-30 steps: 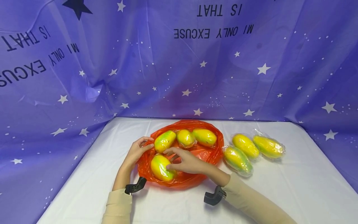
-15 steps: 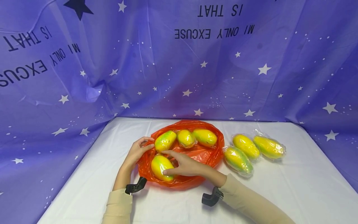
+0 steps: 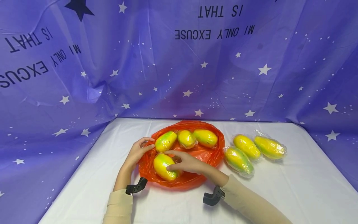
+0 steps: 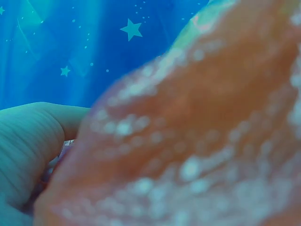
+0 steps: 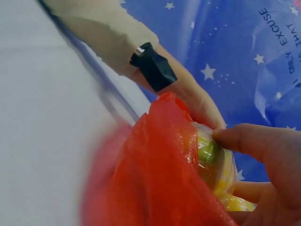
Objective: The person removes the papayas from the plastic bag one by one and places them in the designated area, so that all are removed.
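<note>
Your right grip [image 3: 184,162], thumb and fingers curved partway apart, holds a plastic-wrapped yellow-green oval mango [image 3: 163,166] inside the red plastic bag [image 3: 199,152]; its long axis slants from far left to near right. Your left grip [image 3: 139,151], partly closed, holds the bag's left rim.

Head camera looks forward-down at the white cloth-covered bench [image 3: 302,186]; 2 close-up wrist cameras share the purple star-printed fabric backdrop [image 3: 167,71].
</note>
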`<state>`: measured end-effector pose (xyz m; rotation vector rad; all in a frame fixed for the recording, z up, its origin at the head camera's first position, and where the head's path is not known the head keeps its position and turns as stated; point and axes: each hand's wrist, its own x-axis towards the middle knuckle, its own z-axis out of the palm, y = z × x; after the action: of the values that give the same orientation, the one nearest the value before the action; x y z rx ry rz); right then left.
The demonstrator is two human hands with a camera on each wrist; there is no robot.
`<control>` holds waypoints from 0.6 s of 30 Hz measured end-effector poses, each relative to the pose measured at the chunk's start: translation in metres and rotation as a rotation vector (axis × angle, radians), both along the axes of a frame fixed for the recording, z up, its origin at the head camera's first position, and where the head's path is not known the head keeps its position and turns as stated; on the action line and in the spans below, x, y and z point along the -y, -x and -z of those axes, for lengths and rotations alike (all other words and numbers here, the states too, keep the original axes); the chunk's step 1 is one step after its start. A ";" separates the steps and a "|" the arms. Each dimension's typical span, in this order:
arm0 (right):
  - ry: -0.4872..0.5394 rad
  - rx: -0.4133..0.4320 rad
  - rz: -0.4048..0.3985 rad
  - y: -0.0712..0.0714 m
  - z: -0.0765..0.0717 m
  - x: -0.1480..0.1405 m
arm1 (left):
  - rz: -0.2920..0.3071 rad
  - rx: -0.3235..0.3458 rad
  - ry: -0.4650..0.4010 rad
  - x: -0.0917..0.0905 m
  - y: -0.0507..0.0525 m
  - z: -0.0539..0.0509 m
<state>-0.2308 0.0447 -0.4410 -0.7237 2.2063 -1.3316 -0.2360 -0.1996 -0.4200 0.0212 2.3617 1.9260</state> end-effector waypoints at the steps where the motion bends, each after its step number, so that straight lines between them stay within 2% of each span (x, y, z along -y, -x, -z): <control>1: 0.015 0.013 0.005 0.000 0.000 -0.001 | -0.003 0.000 0.001 0.000 0.000 0.000; 5: 0.061 0.036 0.031 0.002 -0.004 -0.008 | -0.006 -0.011 0.002 0.000 -0.002 -0.002; 12: 0.109 0.000 0.094 0.002 -0.012 -0.022 | 0.003 -0.016 -0.004 0.000 0.001 -0.001; 18: 0.140 -0.029 0.110 -0.001 -0.011 -0.031 | -0.011 -0.013 -0.019 0.008 0.013 0.021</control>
<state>-0.2301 0.0756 -0.4297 -0.6841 2.2207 -1.5525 -0.2491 -0.2072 -0.4406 0.0222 2.3566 1.9583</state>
